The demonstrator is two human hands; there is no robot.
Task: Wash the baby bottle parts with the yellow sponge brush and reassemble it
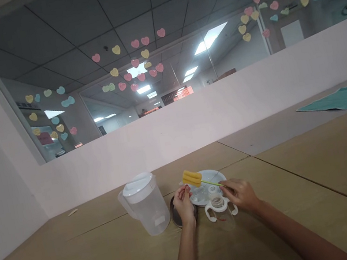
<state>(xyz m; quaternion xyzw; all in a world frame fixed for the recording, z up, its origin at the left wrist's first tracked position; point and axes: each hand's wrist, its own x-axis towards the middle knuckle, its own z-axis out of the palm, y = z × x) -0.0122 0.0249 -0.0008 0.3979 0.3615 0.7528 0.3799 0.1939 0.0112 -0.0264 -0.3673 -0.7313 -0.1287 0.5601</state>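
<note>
Two hands over a tan table (318, 171), heart-dotted windows (180, 52) beyond, left grip (183, 204) together, right (240, 194) clamped on brush (192, 178).

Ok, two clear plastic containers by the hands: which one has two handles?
The clear training cup, just below the right hand: white handles on both sides. The plastic pitcher, left of the left hand, has one handle and a white lid.

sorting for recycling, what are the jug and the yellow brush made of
The jug looks like translucent plastic: cloudy, see-through walls. The brush head looks like yellow foam sponge, matte and blocky; its thin green stem is probably plastic, though too thin to tell.
</note>
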